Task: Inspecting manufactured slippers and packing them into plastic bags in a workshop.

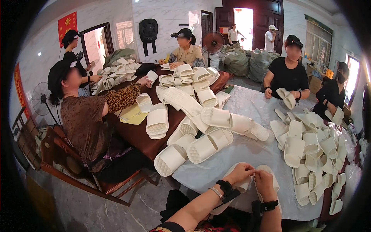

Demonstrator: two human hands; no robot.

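My left hand [239, 174] and my right hand [265, 181] meet at the fingertips near the table's front edge. Both are closed in a pinch; whatever lies between the fingers is too small to make out. Under my left hand and wrist lies a cream slipper [220, 209], partly hidden by the arm. A second cream slipper [274, 178] sits beneath my right hand, mostly covered by it. Just beyond, a heap of cream slippers [210, 145] with bumpy insoles is piled on the table.
Another slipper pile [311, 150] spreads along the right side of the plastic-covered table [247, 101]. Several people sit or stand around handling slippers. A wooden chair [100, 185] is at the left. Large sacks [236, 61] and a fan [213, 42] stand behind.
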